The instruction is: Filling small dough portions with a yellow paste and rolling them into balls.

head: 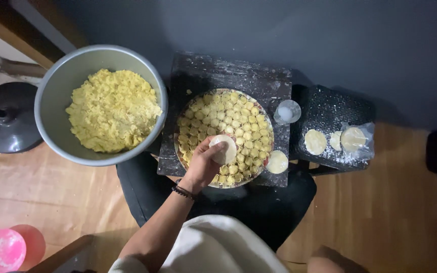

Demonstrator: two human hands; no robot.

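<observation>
1. Head view, the hands: the person's left hand (206,164) reaches forward over the round tray (266,132), fingers curled loosely around a flat dough wrapper (225,148), which rests in the fingertips just above the near half of the tray. A dark bead bracelet (183,191) sits on that wrist. The right hand does not show, so I cannot tell how it stands.

2. Head view, the surroundings: the tray sits on a flour-dusted black stool (213,71) and is packed edge to edge with small folded dumplings (236,119). To the left, a big metal bowl (51,96) holds crumbly yellow filling (112,108).

3. What could go wrong, as I judge it: the wrapper hangs thin and limp, so a tight pinch could tear it, or it could drop onto the finished pieces and stick to them. The bowl overhangs the stool's left edge, and a knock from the forearm might tip it.

4. Counts: one tray; one bowl; one small clear cup (287,111) at the tray's right; one spare wrapper (277,162) on the stool's near right corner; three more wrappers (315,141) on the second black stool (330,108) to the right, beside a plastic bag (365,146). The dumplings are too many to count surely, well over a hundred. One dark pot lid (6,119) lies far left, one pink container (1,250) near left.
</observation>
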